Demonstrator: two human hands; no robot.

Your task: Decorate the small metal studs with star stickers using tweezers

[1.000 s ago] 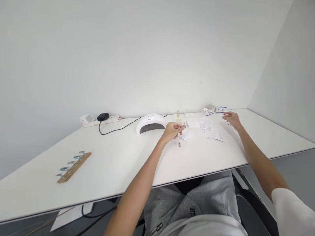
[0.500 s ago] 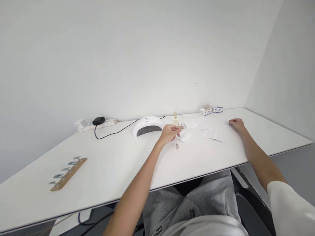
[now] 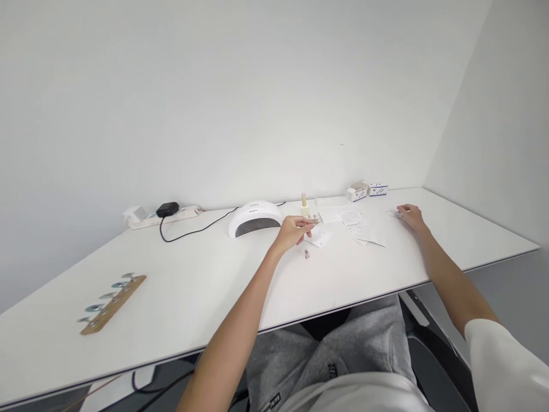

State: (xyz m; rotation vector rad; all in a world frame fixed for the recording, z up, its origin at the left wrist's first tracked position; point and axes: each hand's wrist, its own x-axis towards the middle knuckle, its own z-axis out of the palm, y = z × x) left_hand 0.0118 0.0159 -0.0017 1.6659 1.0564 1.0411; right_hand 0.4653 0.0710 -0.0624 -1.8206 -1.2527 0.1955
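Note:
My left hand (image 3: 295,230) hovers at the middle of the table, its fingers pinched together. Whatever they hold is too small to make out. Just beyond the fingertips stands a small wooden strip with nail tips (image 3: 314,218). Under and beside this hand lies a white printed sheet (image 3: 319,237), with a small shiny nail tip on a holder (image 3: 306,254) nearer to me. Farther right, my right hand (image 3: 410,216) rests on the table, fingers closed on the edge of a small clear printed packet (image 3: 395,213). Several nail sticker sheets (image 3: 351,218) are spread between the hands.
A white nail lamp (image 3: 256,213) stands left of centre, near a nail polish bottle (image 3: 304,206). Small boxes (image 3: 357,191) sit by the wall. A power strip (image 3: 184,213) with a black adapter (image 3: 167,209) is at back left. A wooden nail-tip stand (image 3: 114,309) lies front left.
The view has shifted slightly, so everything on the table sits a little farther left. Both hands stay in nearly the same places, their fingers still closed.

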